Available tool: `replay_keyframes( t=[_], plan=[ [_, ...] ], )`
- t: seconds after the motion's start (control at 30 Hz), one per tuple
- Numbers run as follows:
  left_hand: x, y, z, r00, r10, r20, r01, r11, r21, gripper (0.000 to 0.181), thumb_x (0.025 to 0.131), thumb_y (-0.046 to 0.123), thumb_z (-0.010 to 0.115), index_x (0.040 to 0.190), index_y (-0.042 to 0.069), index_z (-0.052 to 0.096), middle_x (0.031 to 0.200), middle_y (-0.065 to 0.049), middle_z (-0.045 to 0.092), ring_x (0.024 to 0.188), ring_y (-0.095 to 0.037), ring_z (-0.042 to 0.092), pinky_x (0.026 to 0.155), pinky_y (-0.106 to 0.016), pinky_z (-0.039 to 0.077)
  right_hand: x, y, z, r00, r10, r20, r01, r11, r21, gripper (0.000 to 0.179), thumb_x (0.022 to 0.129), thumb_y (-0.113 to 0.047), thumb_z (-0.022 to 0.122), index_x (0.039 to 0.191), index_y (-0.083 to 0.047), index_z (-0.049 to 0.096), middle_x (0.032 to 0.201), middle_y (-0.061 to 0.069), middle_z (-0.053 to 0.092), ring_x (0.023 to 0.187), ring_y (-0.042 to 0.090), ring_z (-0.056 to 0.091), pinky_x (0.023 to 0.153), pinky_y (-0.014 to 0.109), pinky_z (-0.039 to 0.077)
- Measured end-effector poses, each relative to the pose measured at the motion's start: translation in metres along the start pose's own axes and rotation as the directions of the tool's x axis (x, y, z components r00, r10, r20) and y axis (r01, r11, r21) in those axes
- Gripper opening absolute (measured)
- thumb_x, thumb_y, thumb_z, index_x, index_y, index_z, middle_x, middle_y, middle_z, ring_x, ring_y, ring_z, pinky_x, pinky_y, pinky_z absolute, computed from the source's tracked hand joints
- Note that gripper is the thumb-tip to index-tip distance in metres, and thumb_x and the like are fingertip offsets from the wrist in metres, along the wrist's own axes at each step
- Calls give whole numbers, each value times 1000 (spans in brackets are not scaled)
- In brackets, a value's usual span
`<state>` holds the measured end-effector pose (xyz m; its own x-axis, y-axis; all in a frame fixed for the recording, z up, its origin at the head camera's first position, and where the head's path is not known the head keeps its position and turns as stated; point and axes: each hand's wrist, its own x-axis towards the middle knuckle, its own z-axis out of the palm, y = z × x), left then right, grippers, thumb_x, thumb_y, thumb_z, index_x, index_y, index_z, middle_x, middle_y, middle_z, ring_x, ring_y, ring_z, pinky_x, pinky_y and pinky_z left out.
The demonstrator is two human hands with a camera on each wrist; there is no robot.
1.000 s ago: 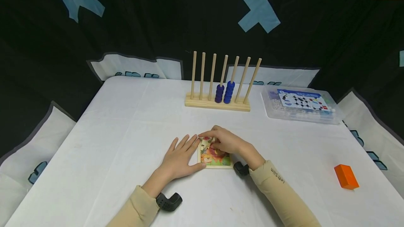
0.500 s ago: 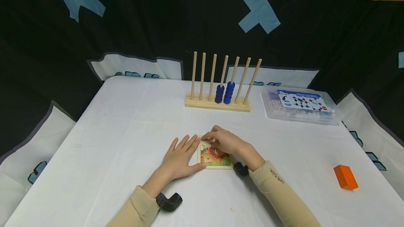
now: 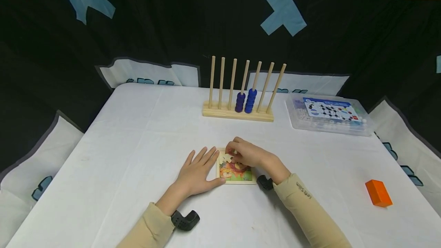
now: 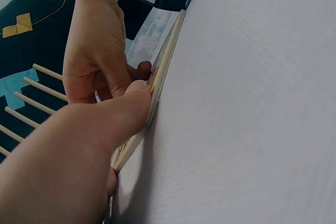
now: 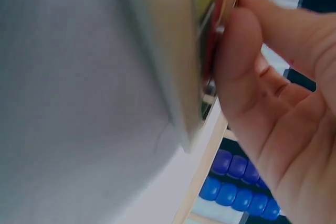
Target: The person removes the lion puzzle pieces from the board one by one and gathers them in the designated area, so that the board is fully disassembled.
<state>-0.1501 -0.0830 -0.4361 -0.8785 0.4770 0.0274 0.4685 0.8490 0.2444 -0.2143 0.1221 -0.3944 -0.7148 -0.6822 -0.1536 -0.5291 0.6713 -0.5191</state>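
Note:
A small wooden-framed jigsaw puzzle (image 3: 236, 177) with a colourful animal picture lies flat on the white table. My left hand (image 3: 197, 174) rests at its left side, fingers spread and straight, with the thumb on the lower left corner. Over the puzzle's upper right, my right hand (image 3: 249, 154) has its fingers curled and covers part of the picture. In the right wrist view its thumb and a finger pinch the edge of a reddish puzzle piece (image 5: 212, 43), which looks tilted against the pale frame (image 5: 176, 51). The fingertips hide most of that piece.
Behind the puzzle stands a wooden peg abacus (image 3: 237, 115) with purple and blue beads on two pegs. At the back right lies a clear plastic box (image 3: 327, 116) with a printed label. An orange block (image 3: 378, 193) sits near the table's right edge.
My right index finger has drawn back from the puzzle's top left corner towards the right and curled in. My left hand stays in place.

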Motion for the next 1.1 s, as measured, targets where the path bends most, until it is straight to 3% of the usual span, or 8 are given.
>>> replay_keyframes(
  t=[0.17, 0.3, 0.47, 0.6, 0.87, 1.1],
  plan=[
    [0, 0, 0, 1000, 8, -1, -8, 1000, -4, 87, 81, 71, 36, 145, 14, 23, 150, -1, 17, 136, -24, 11, 106, -50, 4, -6, 5, -2, 999, -34, -8, 34, 999, 36, 22, 83, -14, 67, 103, -9, 58, 96, 1, 47, 76, 13, 48, 67, 25, 44],
    [0, 1, 0, 1000, 13, -4, -13, 1000, 2, 87, 81, 71, 36, 145, 14, 22, 149, -2, 17, 136, -25, 11, 106, -50, 5, -20, 12, -7, 996, -41, -73, 46, 997, 63, 25, 80, -19, 71, 99, -9, 58, 91, 0, 50, 74, 14, 47, 66, 26, 44],
    [0, 0, 1, 1000, 10, -18, -10, 1000, 7, 87, 80, 70, 38, 145, 14, 23, 149, -2, 18, 136, -25, 12, 106, -49, 4, -37, 28, -13, 974, 53, -220, -20, 989, 150, 27, 75, -19, 75, 96, -10, 58, 82, 1, 52, 70, 15, 48, 59, 27, 43],
    [0, 0, 2, 1000, 7, -20, -7, 1000, 2, 87, 80, 70, 39, 145, 14, 23, 149, -2, 17, 136, -25, 11, 106, -49, 3, -47, 43, -15, 950, 138, -279, -84, 977, 198, 28, 75, -19, 75, 96, -9, 59, 83, 1, 54, 72, 15, 48, 61, 29, 43],
    [2, -2, 5, 1000, 10, -25, -10, 1000, -6, 86, 80, 69, 40, 145, 15, 22, 150, -2, 16, 136, -25, 10, 106, -50, 2, -66, 72, -22, 922, 251, -295, -183, 953, 240, 26, 78, -13, 71, 99, -4, 58, 93, 6, 57, 81, 21, 51, 72, 35, 44],
    [2, 0, 3, 1000, 6, -9, -6, 1000, 4, 86, 80, 70, 40, 145, 16, 22, 150, -1, 16, 136, -24, 10, 106, -49, 2, -71, 82, -22, 929, 278, -246, -223, 948, 229, 26, 79, -8, 70, 100, 0, 58, 89, 7, 56, 80, 21, 49, 72, 35, 43]
  ],
)
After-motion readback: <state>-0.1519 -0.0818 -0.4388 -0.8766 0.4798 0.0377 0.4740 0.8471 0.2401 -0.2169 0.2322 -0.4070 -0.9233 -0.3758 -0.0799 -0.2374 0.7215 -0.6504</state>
